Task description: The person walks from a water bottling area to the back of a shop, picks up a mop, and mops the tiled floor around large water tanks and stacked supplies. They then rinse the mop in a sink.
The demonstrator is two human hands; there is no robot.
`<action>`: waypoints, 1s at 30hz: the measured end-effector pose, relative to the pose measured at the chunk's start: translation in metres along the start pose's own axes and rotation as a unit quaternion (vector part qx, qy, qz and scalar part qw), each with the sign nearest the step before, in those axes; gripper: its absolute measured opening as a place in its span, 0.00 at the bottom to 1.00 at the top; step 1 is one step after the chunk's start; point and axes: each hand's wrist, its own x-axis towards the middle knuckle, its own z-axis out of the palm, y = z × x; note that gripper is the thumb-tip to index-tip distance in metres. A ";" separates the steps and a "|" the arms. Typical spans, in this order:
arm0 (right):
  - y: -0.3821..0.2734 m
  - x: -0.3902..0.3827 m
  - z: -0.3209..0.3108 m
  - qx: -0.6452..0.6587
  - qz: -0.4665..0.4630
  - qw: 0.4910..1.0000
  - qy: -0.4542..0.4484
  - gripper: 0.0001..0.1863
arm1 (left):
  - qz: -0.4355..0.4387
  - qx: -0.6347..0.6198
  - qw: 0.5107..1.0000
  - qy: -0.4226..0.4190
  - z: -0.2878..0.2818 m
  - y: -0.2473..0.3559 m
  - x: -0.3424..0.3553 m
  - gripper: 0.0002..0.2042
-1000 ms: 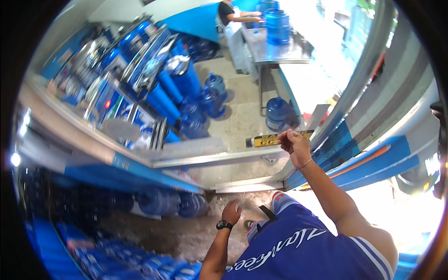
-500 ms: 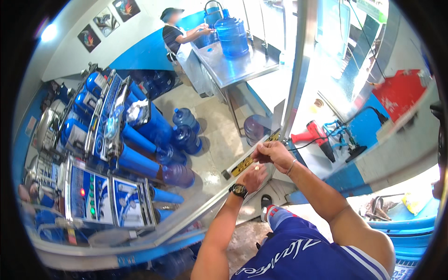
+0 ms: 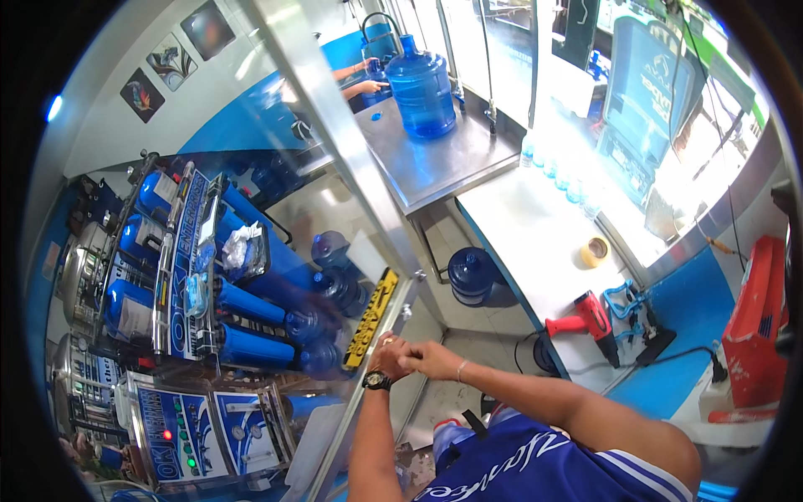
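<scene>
At the lower middle of the frame, the left hand point(image 3: 387, 358) and the right hand point(image 3: 433, 361) meet, fingers overlapping at the edge of a glass door point(image 3: 333, 109). Both have bent fingers; whether either grips anything cannot be told, as the fingers cover one another. A dark watch point(image 3: 377, 381) sits on the left wrist, a thin bracelet point(image 3: 461, 370) on the right. Just above the left hand, near the centre of the frame, a yellow-and-black sign point(image 3: 370, 320) runs at a slant along the door. Behind the glass, left of the sign, clear blue jugs point(image 3: 339, 289) stand on the floor. To the right, a white tabletop point(image 3: 523, 213) carries a red power tool point(image 3: 595, 326) and, above it, a roll of tape point(image 3: 595, 250). Another jug point(image 3: 471, 276) stands on the floor beside it. At the upper middle, a large blue jug point(image 3: 420, 92) stands upright on a steel tabletop point(image 3: 418, 171), with a co-worker's hands point(image 3: 368, 84) just left of it. Filtering equipment with blue cylinders point(image 3: 255, 345) fills the left side, below three pictures point(image 3: 173, 61) on the upper-left wall.
</scene>
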 end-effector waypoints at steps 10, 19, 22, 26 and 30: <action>0.135 -0.039 -0.064 -0.043 0.289 0.956 0.031 0.21 | -0.106 -0.001 0.991 0.081 -0.026 -0.107 0.001 0.04; 0.130 0.003 -0.116 -0.168 0.330 0.924 0.101 0.22 | -0.209 0.001 0.971 0.113 -0.046 -0.187 -0.018 0.04; 0.117 0.064 -0.130 -0.185 0.310 0.922 0.141 0.20 | -0.227 0.013 0.964 0.137 -0.048 -0.212 -0.024 0.04; 0.100 0.134 -0.141 -0.215 0.291 0.922 0.136 0.18 | -0.258 0.027 0.958 0.124 -0.053 -0.233 -0.037 0.04; 0.088 0.206 -0.144 -0.209 0.277 0.934 0.088 0.19 | -0.294 0.048 0.946 0.123 -0.052 -0.259 -0.048 0.04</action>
